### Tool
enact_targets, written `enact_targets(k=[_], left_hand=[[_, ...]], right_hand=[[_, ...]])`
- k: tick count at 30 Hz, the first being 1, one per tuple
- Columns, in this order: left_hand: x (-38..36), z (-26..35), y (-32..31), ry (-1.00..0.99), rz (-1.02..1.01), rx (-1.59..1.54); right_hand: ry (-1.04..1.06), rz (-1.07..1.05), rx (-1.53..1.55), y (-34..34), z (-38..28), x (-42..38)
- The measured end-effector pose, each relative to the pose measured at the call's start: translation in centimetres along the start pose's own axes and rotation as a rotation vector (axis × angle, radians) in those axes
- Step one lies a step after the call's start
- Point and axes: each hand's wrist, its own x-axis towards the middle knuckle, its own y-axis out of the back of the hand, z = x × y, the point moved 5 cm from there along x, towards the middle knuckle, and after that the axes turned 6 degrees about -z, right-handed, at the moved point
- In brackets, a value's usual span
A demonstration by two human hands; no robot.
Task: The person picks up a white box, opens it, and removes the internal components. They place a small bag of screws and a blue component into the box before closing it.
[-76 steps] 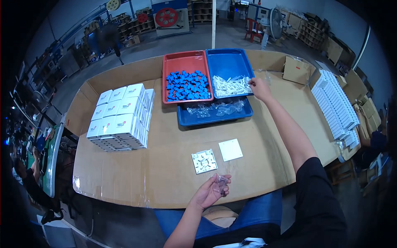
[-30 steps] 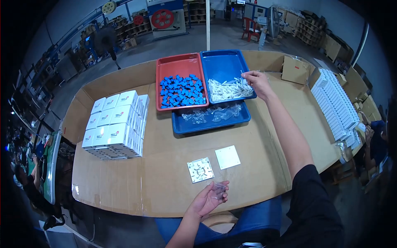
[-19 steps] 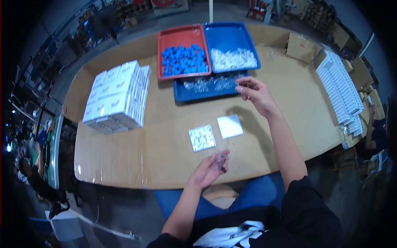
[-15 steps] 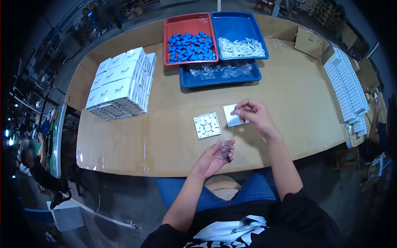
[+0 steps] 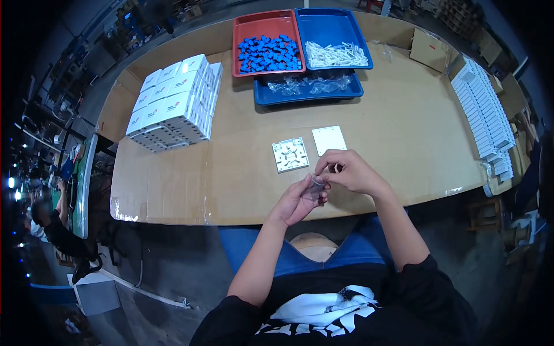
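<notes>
While left hand [image 5: 297,202] pinches small clear bag [image 5: 317,183] at frame centre, right hand [image 5: 349,173] fingers close at mouth; film light, limp, slippery — grip by rim.

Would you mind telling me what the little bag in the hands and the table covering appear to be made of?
Small bag: thin clear plastic film, since it is see-through and glinting. Table covering: brown corrugated cardboard by its matte tan look and fold seams, probably taped at the glossy front edge.
</notes>
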Motion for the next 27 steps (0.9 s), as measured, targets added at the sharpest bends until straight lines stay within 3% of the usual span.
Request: enact_targets(k=[9,16,18,24,27], left_hand=[[-0.6,0.0,-0.1,-0.025,-0.039,-0.006],[-0.6,0.0,0.1,0.007,-0.124,-0.085],[-0.5,-0.2,0.5,-0.01,-0.117,-0.046],[-0.6,-0.6,2.3,-0.037,-0.011,-0.007],[-0.5,-0.6,2.2,-0.06,-0.097,-0.08]], right_hand=[[0.026,-0.164,-0.009,-1.5,0.0,0.0],[0.034,-0.111,-0.02,-2.3,-0.3,0.0],[-0.164,-0.189,-0.039,-3.0,-0.8,0.0],[-0.275,-0.351,-0.098,-4.7,-1.2,1.0],[-0.243,-0.316,0.007,-4.1,-0.2,1.5]])
